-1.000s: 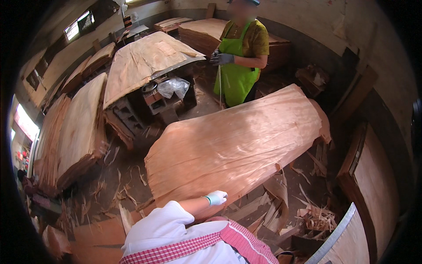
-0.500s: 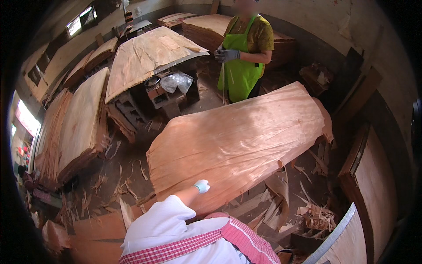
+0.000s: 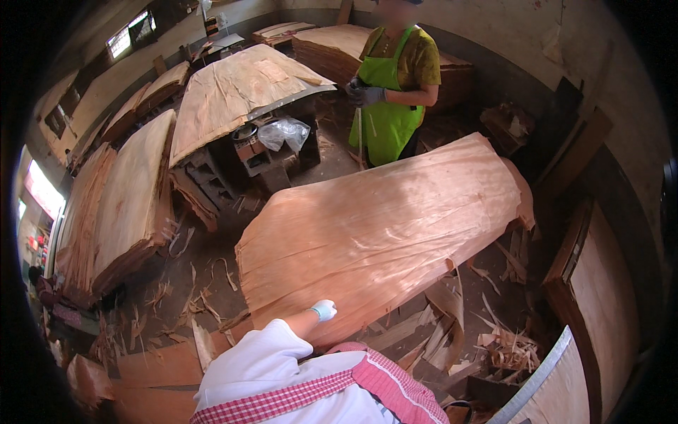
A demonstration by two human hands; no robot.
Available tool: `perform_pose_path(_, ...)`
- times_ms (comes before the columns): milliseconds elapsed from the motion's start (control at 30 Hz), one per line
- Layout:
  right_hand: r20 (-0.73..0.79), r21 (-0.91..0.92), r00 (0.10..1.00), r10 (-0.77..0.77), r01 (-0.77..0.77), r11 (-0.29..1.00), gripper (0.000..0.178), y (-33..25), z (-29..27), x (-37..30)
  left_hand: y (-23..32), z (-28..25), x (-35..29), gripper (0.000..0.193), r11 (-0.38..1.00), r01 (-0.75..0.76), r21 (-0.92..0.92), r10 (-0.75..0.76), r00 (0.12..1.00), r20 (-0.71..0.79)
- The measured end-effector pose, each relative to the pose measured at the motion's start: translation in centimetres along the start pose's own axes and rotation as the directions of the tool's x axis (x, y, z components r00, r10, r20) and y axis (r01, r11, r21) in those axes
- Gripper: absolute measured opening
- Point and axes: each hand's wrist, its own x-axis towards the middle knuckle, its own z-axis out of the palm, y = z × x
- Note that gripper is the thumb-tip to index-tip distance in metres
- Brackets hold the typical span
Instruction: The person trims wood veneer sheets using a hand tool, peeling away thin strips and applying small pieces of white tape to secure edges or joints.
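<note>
A large reddish-brown wood veneer sheet (image 3: 381,219) lies spread over a stack in front of me, rippled along its near side. Over its near left part is my left hand (image 3: 324,309), in a white glove with a pale green cuff. Its fingers look curled closed; whatever they may hold is too small to make out. My left arm reaches forward from a white sleeve (image 3: 247,353). My right hand is out of sight. Across the sheet stands a person in a green apron (image 3: 385,131), with grey-gloved hands (image 3: 366,94) together at a thin upright stick (image 3: 360,134).
Veneer stacks stand at the left (image 3: 131,205) and behind. A veneer-covered table (image 3: 240,88) has a clear plastic bag (image 3: 284,133) beneath its edge. Wood scraps (image 3: 512,350) litter the floor. Boards (image 3: 600,297) lean at the right, near a grey-edged panel (image 3: 544,385).
My left hand has dropped very slightly and stays over the near left part of the sheet. The person's gloved hands have shifted a little on the stick.
</note>
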Motion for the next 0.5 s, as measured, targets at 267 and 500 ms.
perform_pose_path(267, -0.069, -0.12, 0.993, -0.097, 0.088, 0.989, 0.055, 3.4, 2.0, 2.3, 1.7, -2.0, -1.9, 0.028, 0.995, 0.076, -0.066, -0.087, 0.979, -0.185)
perform_pose_path(500, -0.079, -0.06, 0.997, -0.005, 0.0, 0.998, 0.056, 3.9, 2.6, 2.2, 4.1, -3.8, -1.7, 0.043, 0.961, 0.125, 0.246, -0.04, 0.945, -0.325)
